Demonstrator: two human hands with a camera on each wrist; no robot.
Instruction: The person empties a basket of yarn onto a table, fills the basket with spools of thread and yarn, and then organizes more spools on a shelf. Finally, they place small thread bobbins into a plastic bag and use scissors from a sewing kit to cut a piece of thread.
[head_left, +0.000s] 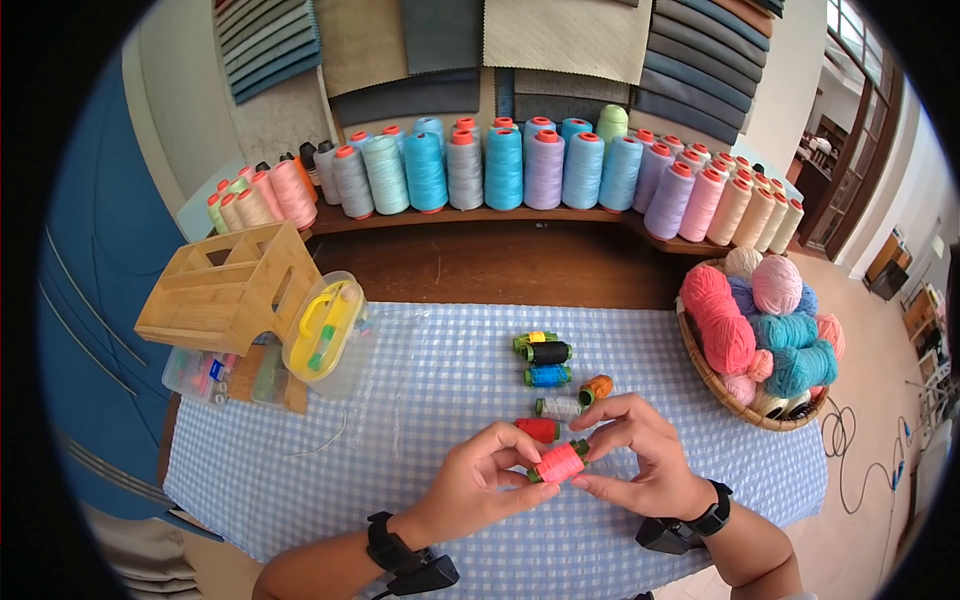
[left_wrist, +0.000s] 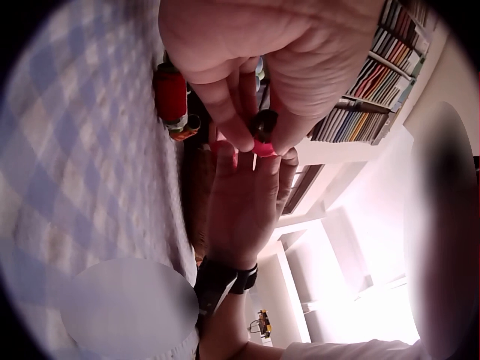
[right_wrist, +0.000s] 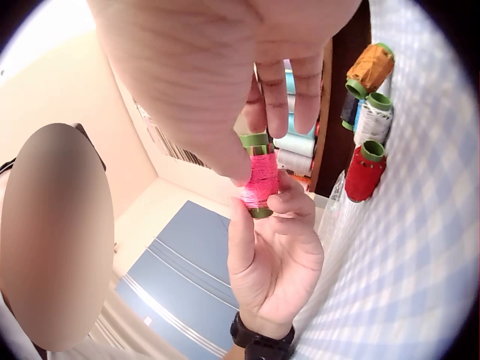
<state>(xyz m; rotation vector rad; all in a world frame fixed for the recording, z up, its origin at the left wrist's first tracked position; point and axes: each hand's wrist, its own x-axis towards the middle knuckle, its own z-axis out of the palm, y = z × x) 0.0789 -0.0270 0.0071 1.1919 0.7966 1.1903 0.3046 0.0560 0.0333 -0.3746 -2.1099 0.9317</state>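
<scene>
A neon pink thread spool [head_left: 558, 463] with green ends is held up above the checkered cloth. The left hand [head_left: 487, 480] pinches its left end between thumb and fingers. At its other end, the right hand [head_left: 640, 462] holds it with thumb and fingertips. In the right wrist view the pink spool [right_wrist: 261, 180] stands upright between the right hand [right_wrist: 225, 82] and the left hand [right_wrist: 276, 255]. Just behind it on the cloth lie a red spool [head_left: 538, 430], a white spool [head_left: 558, 407] and an orange spool [head_left: 597, 388].
Blue [head_left: 547, 375], black [head_left: 548, 352] and yellow [head_left: 535, 340] spools lie farther back. A yarn basket [head_left: 740, 400] stands right; a wooden organizer [head_left: 215, 300] and a yellow-lidded box [head_left: 325, 330] stand left. Thread cones [head_left: 504, 170] line the back shelf.
</scene>
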